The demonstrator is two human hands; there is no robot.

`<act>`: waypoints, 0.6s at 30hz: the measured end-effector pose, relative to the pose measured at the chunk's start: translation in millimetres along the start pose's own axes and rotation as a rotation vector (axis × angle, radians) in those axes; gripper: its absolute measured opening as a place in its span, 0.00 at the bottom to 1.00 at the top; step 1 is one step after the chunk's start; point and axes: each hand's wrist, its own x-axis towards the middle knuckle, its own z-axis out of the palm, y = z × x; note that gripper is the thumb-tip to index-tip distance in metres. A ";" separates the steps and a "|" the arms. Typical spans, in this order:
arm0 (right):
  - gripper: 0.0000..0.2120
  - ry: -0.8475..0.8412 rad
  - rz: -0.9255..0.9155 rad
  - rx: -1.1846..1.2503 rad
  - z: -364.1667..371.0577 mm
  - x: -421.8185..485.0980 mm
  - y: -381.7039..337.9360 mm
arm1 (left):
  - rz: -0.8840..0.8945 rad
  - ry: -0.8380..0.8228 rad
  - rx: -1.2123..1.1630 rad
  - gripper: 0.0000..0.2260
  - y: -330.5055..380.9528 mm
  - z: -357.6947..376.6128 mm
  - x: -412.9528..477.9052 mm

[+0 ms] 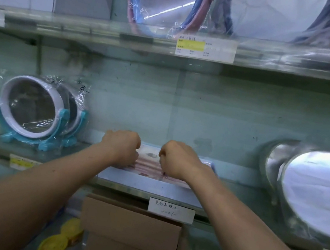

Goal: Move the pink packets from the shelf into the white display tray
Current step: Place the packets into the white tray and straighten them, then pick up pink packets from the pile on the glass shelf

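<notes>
While both forearms reach in over the shelf [61, 156], the left hand [121, 147] and right hand [177, 160] sit side by side, knuckles up. Each is clenched, fingers curled down into the row of pink packets [148, 163] and grasping them. The packets stand inside the white display tray [149, 183], at the shelf's front edge. A wrapped white-and-teal mirror [30, 107] stands to the left, a round mirror [319, 191] to the right.
</notes>
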 end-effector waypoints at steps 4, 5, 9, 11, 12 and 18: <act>0.06 -0.031 -0.090 0.026 4.7 1.2 -37.8 | -0.090 0.025 0.057 0.12 -25.6 -10.2 -22.1; 0.06 -0.036 -0.111 0.027 5.7 1.2 -47.2 | -0.105 0.020 0.060 0.14 -31.9 -13.5 -28.3; 0.10 -0.044 -0.186 0.064 10.5 3.4 -84.3 | -0.172 0.002 0.073 0.14 -62.1 -19.4 -46.8; 0.11 -0.031 -0.217 0.068 13.6 6.4 -104.9 | -0.195 0.001 0.090 0.13 -80.1 -20.9 -56.4; 0.11 -0.024 -0.232 0.059 15.0 8.3 -115.2 | -0.204 0.000 0.103 0.13 -89.9 -21.6 -61.4; 0.11 -0.030 -0.302 0.034 23.6 14.9 -184.1 | -0.266 0.000 0.066 0.16 -154.0 -24.9 -93.5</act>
